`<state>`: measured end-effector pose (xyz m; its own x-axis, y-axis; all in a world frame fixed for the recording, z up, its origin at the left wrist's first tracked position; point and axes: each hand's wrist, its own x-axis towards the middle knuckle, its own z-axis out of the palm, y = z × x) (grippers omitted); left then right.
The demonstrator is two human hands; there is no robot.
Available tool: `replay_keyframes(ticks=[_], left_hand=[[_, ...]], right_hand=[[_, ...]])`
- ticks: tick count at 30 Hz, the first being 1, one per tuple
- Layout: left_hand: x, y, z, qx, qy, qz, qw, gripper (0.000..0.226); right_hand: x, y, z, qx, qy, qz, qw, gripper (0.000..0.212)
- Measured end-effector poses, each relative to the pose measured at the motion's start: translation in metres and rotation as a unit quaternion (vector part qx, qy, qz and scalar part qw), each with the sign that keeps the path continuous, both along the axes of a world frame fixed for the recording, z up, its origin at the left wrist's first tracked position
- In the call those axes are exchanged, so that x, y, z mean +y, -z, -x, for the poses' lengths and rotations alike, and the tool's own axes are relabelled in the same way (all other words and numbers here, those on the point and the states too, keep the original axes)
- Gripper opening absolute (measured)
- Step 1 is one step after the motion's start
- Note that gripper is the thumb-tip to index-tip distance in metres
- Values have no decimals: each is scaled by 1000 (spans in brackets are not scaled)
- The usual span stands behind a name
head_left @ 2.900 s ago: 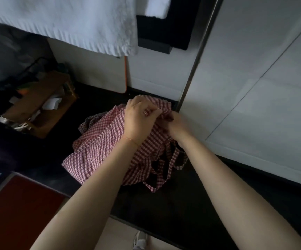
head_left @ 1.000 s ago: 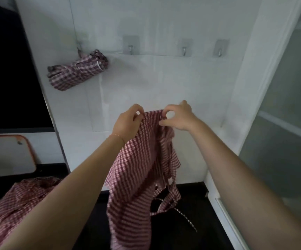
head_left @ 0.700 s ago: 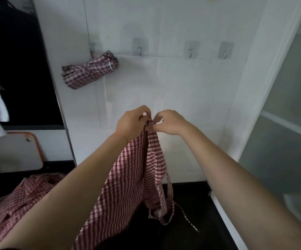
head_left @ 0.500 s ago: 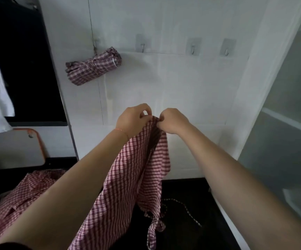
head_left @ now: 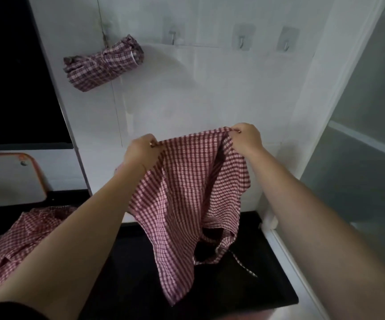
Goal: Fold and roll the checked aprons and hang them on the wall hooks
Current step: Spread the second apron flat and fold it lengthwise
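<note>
Apron (head_left: 186, 195) was pinched by left hand (head_left: 140, 151) and right hand (head_left: 247, 138); its top edge should be kept taut and level before folding.

I see red-checked apron (head_left: 186, 192) hanging spread above black counter; rolled apron (head_left: 103, 63) on leftmost wall hook; third apron (head_left: 22, 236) crumpled on counter, left

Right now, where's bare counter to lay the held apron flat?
The black counter is bare below the held apron, out to the white frame on its right. The left end is crowded by another loose apron. Both hands are occupied.
</note>
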<state>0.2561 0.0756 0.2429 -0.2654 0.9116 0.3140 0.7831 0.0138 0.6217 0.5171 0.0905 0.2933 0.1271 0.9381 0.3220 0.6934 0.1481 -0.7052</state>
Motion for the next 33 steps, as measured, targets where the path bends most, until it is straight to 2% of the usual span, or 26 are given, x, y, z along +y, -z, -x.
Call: replay_keyframes(ticks=[2, 5, 8, 11, 13, 14, 15, 17, 19, 21, 23, 26, 28, 31, 33], left_hand=[[2, -16, 4, 35, -6, -14, 999, 29], [6, -33, 5, 73, -3, -49, 996, 20], [11, -40, 11, 67, -31, -114, 991, 15], [10, -43, 17, 53, -61, -154, 985, 19], [9, -42, 13, 64, -73, -163, 982, 20], [8, -41, 10, 64, -77, -162, 982, 20], [7, -40, 8, 59, -79, -158, 983, 21], [6, -36, 6, 49, -74, -151, 985, 23], [5, -32, 5, 38, -74, -141, 987, 26], [2, -27, 5, 24, -80, -123, 989, 28], [-1, -24, 4, 30, -83, -94, 992, 27], [-8, -24, 4, 48, -83, -45, 994, 27], [-12, -28, 7, 48, -87, -24, 995, 29], [-19, -40, 9, 38, -111, -15, 993, 29], [-19, -49, 10, 38, -128, -20, 991, 28]], right_hand=[[5, 1, -9, 17, 10, 8, 1000, 26], [12, -4, -18, 4, 21, 20, 1000, 31], [7, -19, -25, -7, -63, 97, 993, 40], [6, -29, -34, -208, -103, 210, 950, 56], [17, -23, -38, -312, -60, 164, 934, 40], [21, -19, -38, -323, -28, 116, 939, 27], [24, -13, -38, -313, 7, 69, 947, 20], [22, -3, -36, -301, 62, -3, 952, 22], [20, 2, -37, -274, 80, -25, 958, 24], [21, 2, -36, -230, 60, 16, 971, 25], [24, 0, -36, -162, 19, 108, 981, 21], [18, -6, -35, -36, -23, 244, 969, 20], [13, -9, -33, -67, -10, 232, 970, 16], [9, -17, -26, -160, 20, 142, 977, 27], [11, -23, -23, -189, 39, 109, 975, 22]])
